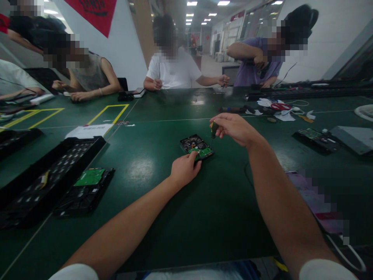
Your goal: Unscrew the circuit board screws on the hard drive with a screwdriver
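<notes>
Green tabletop [204, 229], glossy, fills most of my view. Nearest: my left hand [184, 170] sits at the near edge of the drive [189, 141], one fingertip on its green board [207, 151]; can't tell if those fingers clamp or just press, undersides hidden. Drive lies flat mid-tabletop, board up. I'd rate it dense for its size, stiff, prone to slide on that gloss; board is probably the fragile bit. Best hold: side walls, off the components. Looks: dark rectangular body, small orange mark near the middle, board across the near end. Just beyond, my right hand [234, 126] has fingers clamped on a driver [214, 129], dark handle with yellow-green, roughly upright by the drive's right corner; can't make out tip contact. Far side: person in white [175, 72], seated.
</notes>
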`<state>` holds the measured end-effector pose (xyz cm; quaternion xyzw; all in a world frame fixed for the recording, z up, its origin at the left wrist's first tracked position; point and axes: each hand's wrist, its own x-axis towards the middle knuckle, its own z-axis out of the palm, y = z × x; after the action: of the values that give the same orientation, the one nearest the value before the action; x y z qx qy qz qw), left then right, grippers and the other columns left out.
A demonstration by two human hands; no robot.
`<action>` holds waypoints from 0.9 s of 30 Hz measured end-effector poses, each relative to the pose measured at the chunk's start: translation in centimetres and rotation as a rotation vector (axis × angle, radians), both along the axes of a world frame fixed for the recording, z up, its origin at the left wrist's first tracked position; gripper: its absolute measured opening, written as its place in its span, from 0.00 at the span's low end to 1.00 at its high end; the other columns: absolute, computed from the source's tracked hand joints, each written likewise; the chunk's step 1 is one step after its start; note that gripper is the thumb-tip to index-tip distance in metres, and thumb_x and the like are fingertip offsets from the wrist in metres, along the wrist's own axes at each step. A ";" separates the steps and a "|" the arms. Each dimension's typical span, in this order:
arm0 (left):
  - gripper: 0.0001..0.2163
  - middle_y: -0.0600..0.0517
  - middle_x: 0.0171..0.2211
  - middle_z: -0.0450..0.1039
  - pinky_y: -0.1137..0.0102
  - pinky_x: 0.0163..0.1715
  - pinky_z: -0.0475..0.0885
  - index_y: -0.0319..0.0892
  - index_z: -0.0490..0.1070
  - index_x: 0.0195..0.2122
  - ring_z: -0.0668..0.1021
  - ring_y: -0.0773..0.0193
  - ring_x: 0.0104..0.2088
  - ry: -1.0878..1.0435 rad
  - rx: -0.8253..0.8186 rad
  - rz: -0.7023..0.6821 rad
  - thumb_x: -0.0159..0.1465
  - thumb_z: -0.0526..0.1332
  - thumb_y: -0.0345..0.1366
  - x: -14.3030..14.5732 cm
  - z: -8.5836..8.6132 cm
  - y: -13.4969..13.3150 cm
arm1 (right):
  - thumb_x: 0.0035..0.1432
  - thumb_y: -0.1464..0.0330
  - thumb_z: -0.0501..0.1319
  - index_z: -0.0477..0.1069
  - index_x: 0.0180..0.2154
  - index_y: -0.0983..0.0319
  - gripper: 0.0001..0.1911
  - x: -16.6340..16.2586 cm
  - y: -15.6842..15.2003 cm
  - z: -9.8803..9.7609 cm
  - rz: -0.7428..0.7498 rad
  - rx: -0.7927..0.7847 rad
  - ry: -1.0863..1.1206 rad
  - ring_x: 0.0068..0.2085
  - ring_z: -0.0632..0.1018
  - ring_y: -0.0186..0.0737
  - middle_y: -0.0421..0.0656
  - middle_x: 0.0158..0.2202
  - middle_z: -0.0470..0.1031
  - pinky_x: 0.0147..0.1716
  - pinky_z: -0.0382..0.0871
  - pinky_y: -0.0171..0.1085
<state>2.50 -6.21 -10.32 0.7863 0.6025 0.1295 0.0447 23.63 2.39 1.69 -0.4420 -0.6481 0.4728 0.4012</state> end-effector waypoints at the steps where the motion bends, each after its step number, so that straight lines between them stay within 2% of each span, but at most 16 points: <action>1: 0.20 0.48 0.44 0.81 0.64 0.35 0.72 0.47 0.65 0.62 0.83 0.53 0.41 0.000 0.000 0.001 0.74 0.53 0.49 0.0 0.0 0.0 | 0.67 0.68 0.64 0.77 0.39 0.63 0.05 0.0 -0.1 0.0 -0.010 0.013 -0.020 0.25 0.75 0.33 0.42 0.29 0.77 0.22 0.68 0.31; 5: 0.20 0.48 0.45 0.81 0.64 0.35 0.72 0.47 0.65 0.62 0.83 0.53 0.42 -0.003 0.001 -0.001 0.74 0.53 0.49 -0.1 -0.2 0.0 | 0.63 0.69 0.69 0.75 0.33 0.62 0.06 0.2 -0.1 0.0 -0.084 0.091 -0.127 0.25 0.73 0.32 0.40 0.24 0.74 0.22 0.65 0.30; 8: 0.20 0.48 0.44 0.81 0.64 0.34 0.72 0.47 0.65 0.62 0.83 0.53 0.41 -0.005 0.016 -0.002 0.74 0.53 0.49 -0.1 -0.1 0.0 | 0.61 0.71 0.69 0.75 0.33 0.62 0.05 0.1 -0.1 0.1 -0.117 0.112 -0.152 0.25 0.72 0.32 0.40 0.25 0.75 0.22 0.64 0.30; 10: 0.19 0.48 0.43 0.81 0.64 0.34 0.72 0.47 0.66 0.61 0.83 0.53 0.40 -0.006 0.019 0.000 0.74 0.53 0.49 0.0 -0.1 -0.1 | 0.61 0.72 0.68 0.77 0.36 0.62 0.01 0.1 -0.2 0.2 -0.106 0.118 -0.139 0.24 0.72 0.30 0.41 0.29 0.78 0.21 0.62 0.31; 13: 0.20 0.48 0.44 0.81 0.64 0.35 0.72 0.47 0.65 0.62 0.83 0.53 0.40 -0.001 0.009 -0.004 0.74 0.53 0.49 0.0 0.0 -0.1 | 0.64 0.70 0.65 0.79 0.38 0.62 0.04 0.1 -0.4 0.4 -0.056 0.109 -0.111 0.22 0.70 0.28 0.44 0.39 0.83 0.19 0.59 0.31; 15: 0.20 0.48 0.45 0.81 0.64 0.36 0.73 0.47 0.65 0.62 0.83 0.53 0.41 0.001 0.004 -0.003 0.74 0.53 0.49 0.0 0.0 0.0 | 0.65 0.69 0.65 0.80 0.37 0.62 0.05 0.1 -0.4 0.3 -0.020 0.105 -0.106 0.22 0.70 0.27 0.45 0.41 0.83 0.18 0.58 0.31; 23: 0.21 0.48 0.43 0.81 0.64 0.36 0.73 0.48 0.65 0.63 0.83 0.53 0.40 0.006 -0.005 0.004 0.73 0.52 0.49 0.0 0.0 0.0 | 0.69 0.66 0.62 0.78 0.38 0.63 0.09 -0.1 -0.1 0.0 0.008 -0.003 0.003 0.25 0.75 0.33 0.45 0.32 0.78 0.21 0.68 0.31; 27: 0.21 0.48 0.44 0.81 0.64 0.36 0.73 0.48 0.65 0.63 0.83 0.53 0.41 0.004 -0.010 0.008 0.74 0.52 0.49 0.0 0.1 -0.1 | 0.66 0.66 0.66 0.77 0.37 0.62 0.06 0.2 -0.1 0.1 -0.024 0.057 -0.074 0.24 0.73 0.32 0.41 0.27 0.75 0.20 0.64 0.30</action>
<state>2.54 -6.31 -10.18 0.7839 0.6063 0.1251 0.0471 23.83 2.24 1.78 -0.4554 -0.6704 0.4325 0.3952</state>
